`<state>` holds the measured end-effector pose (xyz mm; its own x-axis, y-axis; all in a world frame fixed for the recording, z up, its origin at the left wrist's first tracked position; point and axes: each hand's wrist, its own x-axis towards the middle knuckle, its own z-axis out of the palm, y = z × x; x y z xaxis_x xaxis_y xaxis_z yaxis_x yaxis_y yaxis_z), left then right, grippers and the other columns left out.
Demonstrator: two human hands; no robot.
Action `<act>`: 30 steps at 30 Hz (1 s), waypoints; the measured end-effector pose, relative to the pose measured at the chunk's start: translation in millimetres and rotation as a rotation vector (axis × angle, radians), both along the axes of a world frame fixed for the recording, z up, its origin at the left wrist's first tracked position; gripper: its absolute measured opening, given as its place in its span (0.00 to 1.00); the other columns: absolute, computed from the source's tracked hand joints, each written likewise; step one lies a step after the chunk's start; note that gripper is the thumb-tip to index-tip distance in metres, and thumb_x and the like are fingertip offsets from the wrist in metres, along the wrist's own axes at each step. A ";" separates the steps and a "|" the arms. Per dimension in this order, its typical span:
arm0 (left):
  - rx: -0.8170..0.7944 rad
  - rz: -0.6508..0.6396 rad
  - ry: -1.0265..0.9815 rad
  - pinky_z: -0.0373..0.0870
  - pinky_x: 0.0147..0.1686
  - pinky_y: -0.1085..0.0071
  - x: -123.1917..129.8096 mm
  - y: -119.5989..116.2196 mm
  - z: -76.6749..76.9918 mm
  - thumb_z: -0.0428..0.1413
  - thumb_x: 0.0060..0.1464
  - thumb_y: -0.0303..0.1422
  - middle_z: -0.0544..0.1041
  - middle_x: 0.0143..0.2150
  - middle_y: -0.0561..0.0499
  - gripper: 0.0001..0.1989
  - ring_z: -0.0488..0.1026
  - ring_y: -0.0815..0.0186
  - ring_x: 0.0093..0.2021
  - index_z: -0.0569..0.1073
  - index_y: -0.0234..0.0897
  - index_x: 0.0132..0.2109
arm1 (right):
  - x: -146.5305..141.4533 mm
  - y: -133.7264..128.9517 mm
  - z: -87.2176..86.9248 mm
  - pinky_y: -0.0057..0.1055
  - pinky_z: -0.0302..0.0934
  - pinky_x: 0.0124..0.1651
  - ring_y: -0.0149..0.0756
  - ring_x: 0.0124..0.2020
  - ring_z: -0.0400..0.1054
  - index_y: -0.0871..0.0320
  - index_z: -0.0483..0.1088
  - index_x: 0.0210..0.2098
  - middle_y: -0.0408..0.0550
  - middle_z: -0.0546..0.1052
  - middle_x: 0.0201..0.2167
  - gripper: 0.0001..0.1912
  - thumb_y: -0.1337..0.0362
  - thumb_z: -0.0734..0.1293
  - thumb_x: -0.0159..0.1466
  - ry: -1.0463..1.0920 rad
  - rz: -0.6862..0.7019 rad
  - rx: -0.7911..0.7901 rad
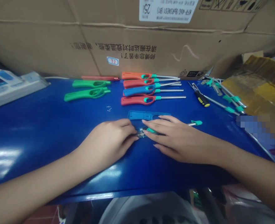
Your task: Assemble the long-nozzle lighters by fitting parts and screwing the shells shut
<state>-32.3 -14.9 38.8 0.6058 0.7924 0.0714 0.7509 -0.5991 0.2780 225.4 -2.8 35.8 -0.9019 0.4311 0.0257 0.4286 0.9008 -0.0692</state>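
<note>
A partly assembled lighter lies on the blue table between my hands, its inner parts showing. My left hand has its fingers closed at the lighter's left end. Over the middle and right of it, my right hand lies with fingers stretched out and apart, hiding most of it. From under the right hand a metal tube with a green tip sticks out to the right. Just behind the hands rests an empty blue lighter shell half, its hollow side up.
Finished-looking lighters in orange, red and blue lie in a row behind. Green shells are to their left, small pins nearer. A screwdriver and metal tubes lie right; a power strip stands left, a large carton behind.
</note>
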 end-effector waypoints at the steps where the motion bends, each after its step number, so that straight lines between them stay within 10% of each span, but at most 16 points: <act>1: -0.002 0.000 -0.010 0.72 0.37 0.64 -0.2 0.0 0.2 0.55 0.65 0.34 0.79 0.41 0.50 0.08 0.80 0.58 0.39 0.80 0.39 0.42 | 0.4 0.1 -0.4 0.53 0.52 0.69 0.47 0.70 0.57 0.60 0.63 0.67 0.58 0.61 0.71 0.25 0.60 0.57 0.74 -0.003 0.001 0.004; 12: 0.013 -0.016 -0.052 0.71 0.35 0.67 -2.5 0.9 -3.5 0.56 0.65 0.34 0.79 0.40 0.52 0.07 0.79 0.61 0.38 0.80 0.39 0.42 | -9.0 9.6 -8.9 0.38 0.62 0.52 0.37 0.47 0.71 0.56 0.75 0.50 0.49 0.79 0.45 0.11 0.69 0.64 0.70 0.509 -0.154 -0.151; 30: -0.005 -0.041 -0.065 0.71 0.36 0.66 -0.7 1.3 -5.1 0.53 0.67 0.35 0.78 0.39 0.50 0.12 0.78 0.61 0.37 0.81 0.39 0.42 | -9.3 15.6 -23.0 0.38 0.55 0.54 0.37 0.52 0.67 0.58 0.70 0.53 0.50 0.76 0.49 0.12 0.67 0.65 0.70 0.418 -0.053 -0.204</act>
